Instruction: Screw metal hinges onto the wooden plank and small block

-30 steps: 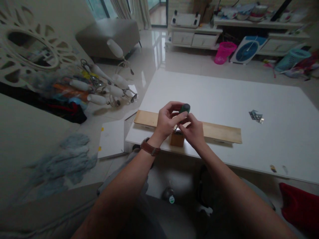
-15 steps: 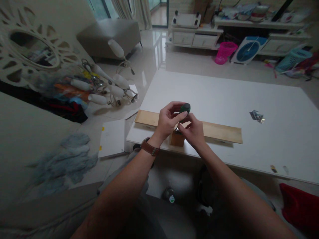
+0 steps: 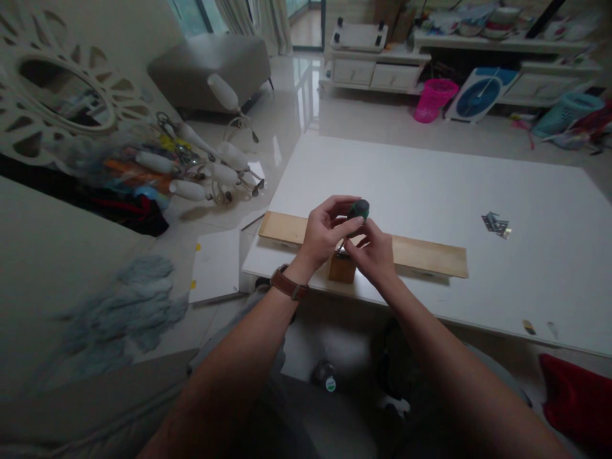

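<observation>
Right at the centre, the green-and-black tool stands with its dark end up, over the small wooden block at the table's near edge. The left hand has it: fingers curled round the handle, thumb pressed along the near side. In comes the right hand from the other side, thumb and fingers bunched together just under the handle; whether they pinch the shaft or some small part, I can't tell. Between the hands and the block, a shiny metal piece sits on top of the wood, its shape mostly covered.

Behind the hands runs a long wooden board, showing to both sides, along the near part of the white table. Out to the right on that tabletop, a little heap of metal hardware, well apart from the hands; nearer the edge, a small dark-and-yellowish item.

A brown watch strap circles the left wrist. Below, in shadow, a bottle with a green-and-white label; far right, red cloth. Across the floor, a bright pink basket beside a blue-and-white fan.
</observation>
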{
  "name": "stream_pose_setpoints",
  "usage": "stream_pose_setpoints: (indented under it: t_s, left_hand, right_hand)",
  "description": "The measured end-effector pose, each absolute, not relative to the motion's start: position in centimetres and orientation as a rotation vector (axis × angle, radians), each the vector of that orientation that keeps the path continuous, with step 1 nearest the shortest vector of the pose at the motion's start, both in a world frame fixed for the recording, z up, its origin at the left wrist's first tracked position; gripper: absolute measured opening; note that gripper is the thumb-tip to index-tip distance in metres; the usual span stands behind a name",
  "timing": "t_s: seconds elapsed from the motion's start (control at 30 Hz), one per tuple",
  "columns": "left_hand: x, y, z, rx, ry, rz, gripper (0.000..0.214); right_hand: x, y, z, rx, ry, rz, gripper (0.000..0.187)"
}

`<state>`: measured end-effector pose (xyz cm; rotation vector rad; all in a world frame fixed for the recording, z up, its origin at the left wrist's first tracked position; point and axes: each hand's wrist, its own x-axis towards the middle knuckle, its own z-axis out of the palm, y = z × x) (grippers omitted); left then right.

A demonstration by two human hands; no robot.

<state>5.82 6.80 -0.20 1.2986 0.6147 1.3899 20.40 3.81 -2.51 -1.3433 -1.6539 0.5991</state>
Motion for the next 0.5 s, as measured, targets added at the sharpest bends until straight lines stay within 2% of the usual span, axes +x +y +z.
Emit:
stream_pose_setpoints:
  t_s: [0.5]
  left_hand:
    - [5.76,6.70,-0.27,1.364,0.590,1.395,0.042]
  right_hand:
    - [20.45,3.60,-2.51,-1.368,-1.654,0.550,0.015]
